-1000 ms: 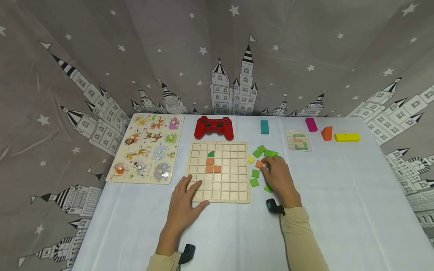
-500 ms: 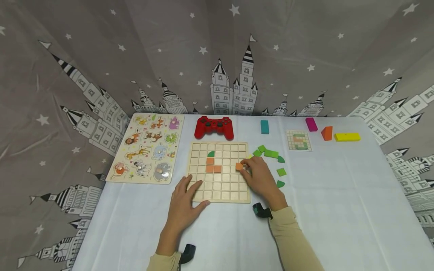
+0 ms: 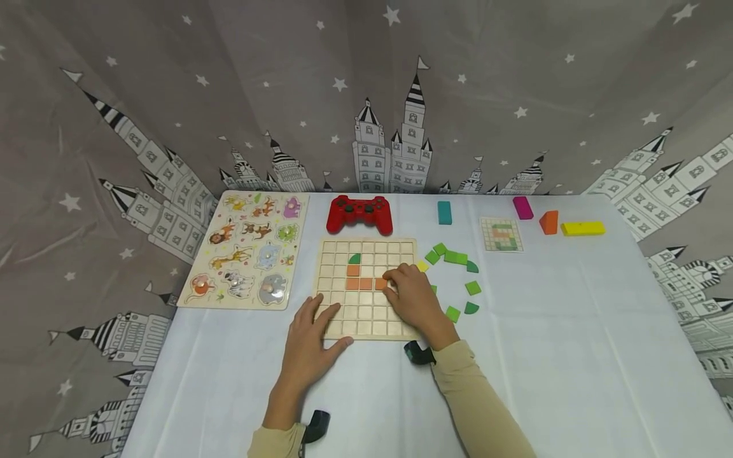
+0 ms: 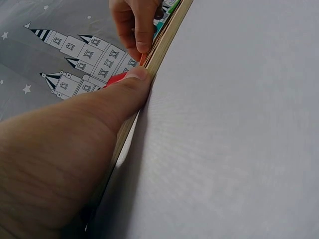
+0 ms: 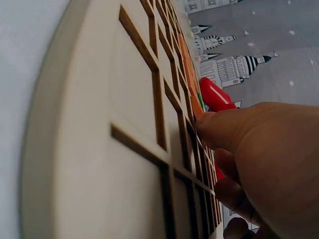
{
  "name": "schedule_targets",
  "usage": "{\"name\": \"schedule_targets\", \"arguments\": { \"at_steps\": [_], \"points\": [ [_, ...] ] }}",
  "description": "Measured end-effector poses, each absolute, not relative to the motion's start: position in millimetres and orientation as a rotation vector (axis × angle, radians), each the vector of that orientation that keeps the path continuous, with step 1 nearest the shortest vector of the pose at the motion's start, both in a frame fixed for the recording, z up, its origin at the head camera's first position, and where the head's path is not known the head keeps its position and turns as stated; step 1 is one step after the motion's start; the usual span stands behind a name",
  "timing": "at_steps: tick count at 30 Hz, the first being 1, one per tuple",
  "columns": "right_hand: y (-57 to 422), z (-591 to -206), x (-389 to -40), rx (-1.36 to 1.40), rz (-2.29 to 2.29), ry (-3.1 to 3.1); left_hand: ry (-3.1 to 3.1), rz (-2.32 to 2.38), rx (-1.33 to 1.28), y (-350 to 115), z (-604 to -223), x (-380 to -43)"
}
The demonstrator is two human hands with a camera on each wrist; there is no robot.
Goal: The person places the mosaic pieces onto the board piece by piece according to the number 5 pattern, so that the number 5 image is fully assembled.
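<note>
A square wooden grid board (image 3: 366, 312) lies before me in the head view. Spread fingers of my left hand (image 3: 309, 343) rest on its lower left corner, and the left wrist view shows the thumb along the near edge. My right hand (image 3: 417, 299) pinches an orange square tile (image 3: 380, 284) over the board, just right of three orange tiles (image 3: 353, 270) set in the grid. Above those sits a dark green quarter-round tile (image 3: 355, 259). Right of the board lie several loose green tiles (image 3: 455, 257) and a yellow tile (image 3: 422, 266), some partly hidden by the right hand.
An animal peg puzzle (image 3: 280, 254) lies at the left, and a red game controller (image 3: 359, 215) behind the board. At the back right are a small pattern card (image 3: 501, 235), a teal block (image 3: 444, 213), a magenta block (image 3: 523, 208), an orange wedge (image 3: 549, 222) and a yellow block (image 3: 583, 228).
My right hand picked up the orange tile from the loose pieces and moved left over the board, beside the placed orange tiles. My left hand has stayed at the board's corner.
</note>
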State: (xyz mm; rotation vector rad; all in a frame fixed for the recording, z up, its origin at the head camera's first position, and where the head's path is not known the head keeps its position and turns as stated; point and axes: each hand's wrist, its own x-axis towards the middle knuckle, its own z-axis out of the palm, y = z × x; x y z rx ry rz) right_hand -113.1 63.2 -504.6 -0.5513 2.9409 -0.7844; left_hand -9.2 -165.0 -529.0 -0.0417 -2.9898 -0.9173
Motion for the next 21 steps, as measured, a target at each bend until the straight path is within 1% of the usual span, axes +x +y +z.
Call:
{"name": "schedule_targets", "arguments": {
  "at_steps": [21],
  "points": [
    [58.1,-503.1,-112.8,-0.53,-0.829,2.961,-2.984,-0.903,-0.051,-165.9,-530.1,-10.1]
  ]
}}
